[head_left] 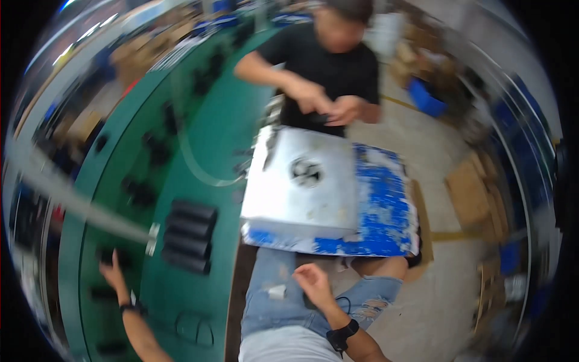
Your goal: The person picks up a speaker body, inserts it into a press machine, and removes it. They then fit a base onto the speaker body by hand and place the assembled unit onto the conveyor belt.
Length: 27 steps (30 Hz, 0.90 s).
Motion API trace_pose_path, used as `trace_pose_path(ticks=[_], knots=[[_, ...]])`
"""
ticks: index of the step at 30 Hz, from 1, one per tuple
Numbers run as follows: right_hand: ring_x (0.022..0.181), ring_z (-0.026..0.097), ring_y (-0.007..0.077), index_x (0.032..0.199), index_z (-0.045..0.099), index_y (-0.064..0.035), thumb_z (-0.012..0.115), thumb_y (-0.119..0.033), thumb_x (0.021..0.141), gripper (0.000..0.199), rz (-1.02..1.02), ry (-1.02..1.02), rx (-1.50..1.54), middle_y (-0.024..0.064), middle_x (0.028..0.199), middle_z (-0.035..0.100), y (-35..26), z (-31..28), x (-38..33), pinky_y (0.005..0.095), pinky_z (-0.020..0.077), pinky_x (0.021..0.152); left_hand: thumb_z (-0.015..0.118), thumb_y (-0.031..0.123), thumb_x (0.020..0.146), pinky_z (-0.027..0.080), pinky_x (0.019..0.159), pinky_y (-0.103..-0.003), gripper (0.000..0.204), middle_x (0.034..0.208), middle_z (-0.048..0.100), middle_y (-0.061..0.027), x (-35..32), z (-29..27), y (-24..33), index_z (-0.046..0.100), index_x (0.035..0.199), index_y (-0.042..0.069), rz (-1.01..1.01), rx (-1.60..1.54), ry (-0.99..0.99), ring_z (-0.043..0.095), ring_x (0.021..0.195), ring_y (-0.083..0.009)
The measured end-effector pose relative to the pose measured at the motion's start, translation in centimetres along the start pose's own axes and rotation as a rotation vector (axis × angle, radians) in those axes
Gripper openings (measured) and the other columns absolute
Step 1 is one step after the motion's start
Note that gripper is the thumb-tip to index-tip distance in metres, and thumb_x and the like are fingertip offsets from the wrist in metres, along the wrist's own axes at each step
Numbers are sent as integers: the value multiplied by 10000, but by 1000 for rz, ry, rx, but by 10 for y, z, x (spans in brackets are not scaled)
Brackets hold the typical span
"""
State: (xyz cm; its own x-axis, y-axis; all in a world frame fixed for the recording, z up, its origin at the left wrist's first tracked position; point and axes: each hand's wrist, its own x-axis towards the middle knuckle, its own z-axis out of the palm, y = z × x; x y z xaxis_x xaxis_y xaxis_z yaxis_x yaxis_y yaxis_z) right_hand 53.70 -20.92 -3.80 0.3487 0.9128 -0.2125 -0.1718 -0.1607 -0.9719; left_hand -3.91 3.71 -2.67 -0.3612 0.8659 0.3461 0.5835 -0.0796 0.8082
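My left hand reaches out over the green work surface at the left. Its thumb and fingers are apart beside a small black part, seemingly touching it; blur hides the exact contact. Above my lap hovers my right hand, its fingers loosely bent, with nothing visible in them. In front of my knees, a silver metal box with a round dark opening rests on a worn blue and white board. Several black blocks lie side by side on the green surface, right of my left hand.
Across the box stands a person in a black shirt, both hands on a small dark thing. More black parts line the green surface. A pale hose or strip curves over it. Cardboard and a blue bin stand at the right.
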Motion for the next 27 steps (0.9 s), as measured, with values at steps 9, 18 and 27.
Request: trace_pose_path(ticks=[9,18,27], knots=[[845,595,101,1002,584,-35,582,-105,906,119,60,74,-43,30,898,639,13,-15,-5,218,436,749,619,344,858,428,929,-435,467,1150,569,-211,32,-46,44,536,1185,20,177,828,450,533,1087,-366],[836,627,113,978,590,-4,629,-25,869,118,-9,36,-38,61,901,653,9,-19,-2,230,500,739,582,530,841,411,981,-481,631,1328,494,-204,9,-103,-33,513,1300,102,-168,1439,-71,495,1194,-352],[869,635,112,1008,574,7,611,-49,892,134,34,44,66,67,918,651,18,-15,-10,215,487,753,578,363,899,479,757,-523,458,1114,513,-210,-5,-94,-41,450,1208,49,90,1083,202,561,963,-422]])
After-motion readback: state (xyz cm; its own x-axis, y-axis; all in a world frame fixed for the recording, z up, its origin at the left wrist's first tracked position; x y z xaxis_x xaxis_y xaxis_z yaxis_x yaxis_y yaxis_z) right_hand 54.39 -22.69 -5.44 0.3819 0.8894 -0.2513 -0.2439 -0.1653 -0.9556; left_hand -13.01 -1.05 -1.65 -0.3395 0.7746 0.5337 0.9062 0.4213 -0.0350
